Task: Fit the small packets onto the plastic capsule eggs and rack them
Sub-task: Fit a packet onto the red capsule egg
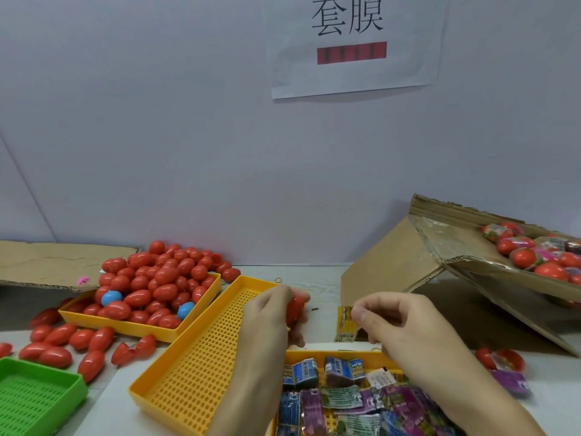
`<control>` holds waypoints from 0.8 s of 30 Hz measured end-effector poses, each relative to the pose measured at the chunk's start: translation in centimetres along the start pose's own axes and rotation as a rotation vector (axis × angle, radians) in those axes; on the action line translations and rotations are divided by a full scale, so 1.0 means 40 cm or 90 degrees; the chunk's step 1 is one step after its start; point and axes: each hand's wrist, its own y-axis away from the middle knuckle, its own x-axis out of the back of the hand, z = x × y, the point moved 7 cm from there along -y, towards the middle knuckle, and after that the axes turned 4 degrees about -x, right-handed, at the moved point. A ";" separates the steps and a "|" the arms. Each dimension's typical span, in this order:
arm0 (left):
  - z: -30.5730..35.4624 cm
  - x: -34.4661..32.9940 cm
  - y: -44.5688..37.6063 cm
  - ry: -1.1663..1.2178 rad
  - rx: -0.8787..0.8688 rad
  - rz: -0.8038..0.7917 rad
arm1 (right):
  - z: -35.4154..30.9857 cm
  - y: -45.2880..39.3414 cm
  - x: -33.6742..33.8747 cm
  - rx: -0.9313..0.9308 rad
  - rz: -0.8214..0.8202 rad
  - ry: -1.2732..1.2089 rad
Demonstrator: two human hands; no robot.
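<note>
My left hand [270, 313] grips a red capsule egg [295, 308] above the far end of an empty perforated yellow tray [195, 372]. My right hand [396, 322] pinches the top of a yellow packet [345, 324] that hangs just right of the egg, a small gap apart. Below my hands a yellow tray [333, 355] holds several blue, green and purple packets [342, 394]. A heap of red eggs with two blue ones fills another yellow tray [147, 330] at the left.
Loose red eggs [63, 341] lie on the table at the left, next to a green tray [34, 401]. A tilted cardboard box [440, 262] at the right holds wrapped eggs [534, 250]. One wrapped egg [500, 360] and a purple packet [512, 382] lie at the right.
</note>
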 end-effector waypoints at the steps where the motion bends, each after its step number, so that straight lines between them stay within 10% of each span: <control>1: 0.003 -0.006 0.002 -0.025 -0.011 -0.025 | 0.002 -0.002 0.001 -0.012 0.010 -0.039; 24: 0.034 -0.065 0.044 -0.173 -0.100 -0.243 | 0.007 -0.012 -0.014 -0.010 0.017 -0.193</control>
